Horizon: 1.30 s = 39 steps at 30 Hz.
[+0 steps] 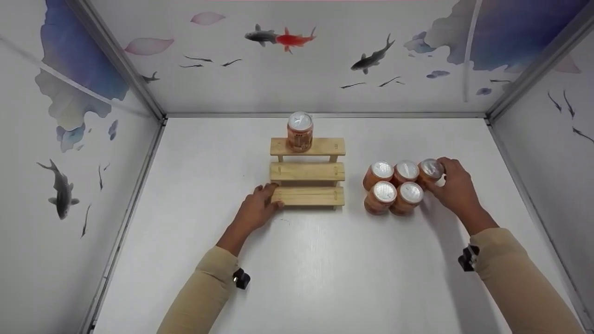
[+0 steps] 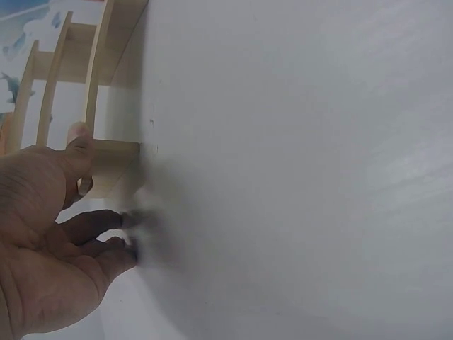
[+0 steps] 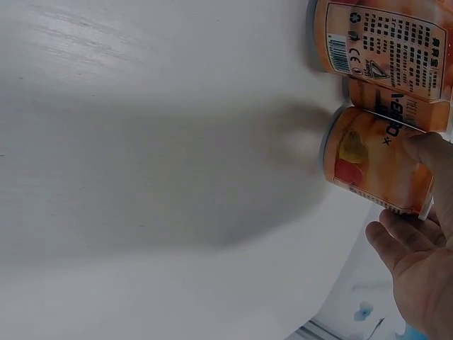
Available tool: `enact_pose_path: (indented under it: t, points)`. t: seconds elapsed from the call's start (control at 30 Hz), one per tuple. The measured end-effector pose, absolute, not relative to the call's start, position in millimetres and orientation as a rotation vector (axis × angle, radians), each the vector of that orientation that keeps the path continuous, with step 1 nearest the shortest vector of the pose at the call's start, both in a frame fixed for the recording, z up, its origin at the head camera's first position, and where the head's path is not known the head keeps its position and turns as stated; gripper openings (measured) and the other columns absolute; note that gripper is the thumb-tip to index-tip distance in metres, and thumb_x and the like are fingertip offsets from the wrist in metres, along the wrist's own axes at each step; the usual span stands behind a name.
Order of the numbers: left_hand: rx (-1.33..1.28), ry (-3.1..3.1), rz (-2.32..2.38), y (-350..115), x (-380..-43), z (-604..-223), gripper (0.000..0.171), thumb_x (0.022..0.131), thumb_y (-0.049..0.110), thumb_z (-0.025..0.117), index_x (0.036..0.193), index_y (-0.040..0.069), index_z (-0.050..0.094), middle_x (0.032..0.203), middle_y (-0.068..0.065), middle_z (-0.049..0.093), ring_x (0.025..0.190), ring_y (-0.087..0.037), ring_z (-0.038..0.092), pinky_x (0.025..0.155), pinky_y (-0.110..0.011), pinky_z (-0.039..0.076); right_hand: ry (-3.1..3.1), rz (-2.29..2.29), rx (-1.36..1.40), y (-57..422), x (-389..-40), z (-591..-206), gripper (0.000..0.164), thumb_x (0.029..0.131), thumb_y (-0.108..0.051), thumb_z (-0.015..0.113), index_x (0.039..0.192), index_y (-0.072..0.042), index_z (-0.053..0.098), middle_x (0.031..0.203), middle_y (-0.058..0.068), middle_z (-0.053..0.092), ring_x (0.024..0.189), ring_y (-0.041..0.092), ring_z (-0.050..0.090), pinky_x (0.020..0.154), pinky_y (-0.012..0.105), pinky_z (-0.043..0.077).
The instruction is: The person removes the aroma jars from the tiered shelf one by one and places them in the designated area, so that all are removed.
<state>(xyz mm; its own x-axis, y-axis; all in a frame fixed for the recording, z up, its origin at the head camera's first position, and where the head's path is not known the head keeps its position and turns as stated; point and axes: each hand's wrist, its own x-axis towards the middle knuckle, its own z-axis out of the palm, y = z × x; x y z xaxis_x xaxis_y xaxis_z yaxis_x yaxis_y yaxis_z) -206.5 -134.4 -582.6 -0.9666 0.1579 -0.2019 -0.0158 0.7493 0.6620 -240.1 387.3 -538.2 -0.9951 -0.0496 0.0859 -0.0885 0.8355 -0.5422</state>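
A three-step wooden stand [image 1: 307, 172] bears an orange can [image 1: 300, 134] with a silvery top on its highest, rear step. My left hand [image 1: 258, 206] grips the left end of the lowest step, the thumb on its front edge in the left wrist view. To the right of the stand, several similar orange cans [image 1: 384, 192] are grouped in two rows. My right hand [image 1: 457, 188] holds the rightmost can [image 1: 430, 170] of the back row between thumb and fingers. In the right wrist view this can [image 3: 375, 159] stands close beside its neighbours, its label showing fruit.
All of this stands on a white table [image 1: 306, 278]. White panels with painted fish surround it, the back panel [image 1: 320, 88] close behind the stand. Grey metal strips [image 1: 325, 115] run along the table's edges.
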Motion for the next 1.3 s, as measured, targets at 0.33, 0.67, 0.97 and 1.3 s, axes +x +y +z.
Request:
enact_pose_path:
  t: [0.33, 0.67, 0.97, 1.3]
  points:
    - [0.138, 2.699, 1.029, -134.8, -207.7, -580.6, 0.065, 0.108, 0.039, 0.072, 0.166, 0.017, 0.051, 0.170, -0.031, 0.047, 0.155, -0.053, 0.049, 0.124, -0.069, 0.043, -2.936, 0.848, 0.114, 387.4, -239.9, -539.7, 0.062, 0.098, -0.011, 0.085, 0.145, 0.011, 0.051, 0.138, 0.037, 0.056, 0.120, 0.054, 0.062, 0.098, 0.067, 0.054]
    - [0.139, 2.647, 1.007, -140.3, -208.3, -581.7, 0.070, 0.111, 0.050, 0.065, 0.170, 0.017, 0.046, 0.174, -0.033, 0.039, 0.159, -0.054, 0.042, 0.128, -0.067, 0.039, -2.944, 0.841, 0.126, 387.1, -239.2, -538.4, 0.061, 0.099, -0.010, 0.083, 0.145, 0.011, 0.050, 0.139, 0.038, 0.055, 0.122, 0.055, 0.060, 0.098, 0.068, 0.053]
    - [0.106, 2.678, 1.074, -139.0, -205.8, -584.1, 0.060, 0.117, 0.047, 0.052, 0.167, 0.014, 0.050, 0.170, -0.034, 0.043, 0.159, -0.054, 0.042, 0.128, -0.069, 0.037, -2.937, 0.844, 0.144, 387.1, -240.7, -536.3, 0.060, 0.098, -0.008, 0.083, 0.144, 0.012, 0.051, 0.139, 0.039, 0.056, 0.121, 0.056, 0.060, 0.098, 0.070, 0.054]
    - [0.073, 2.706, 1.008, -136.5, -207.8, -587.1, 0.059, 0.116, 0.051, 0.053, 0.166, 0.021, 0.051, 0.171, -0.029, 0.046, 0.157, -0.054, 0.046, 0.125, -0.067, 0.043, -2.925, 0.832, 0.168, 387.8, -240.8, -537.7, 0.058, 0.098, -0.012, 0.084, 0.140, 0.012, 0.052, 0.136, 0.037, 0.057, 0.118, 0.052, 0.060, 0.094, 0.066, 0.052]
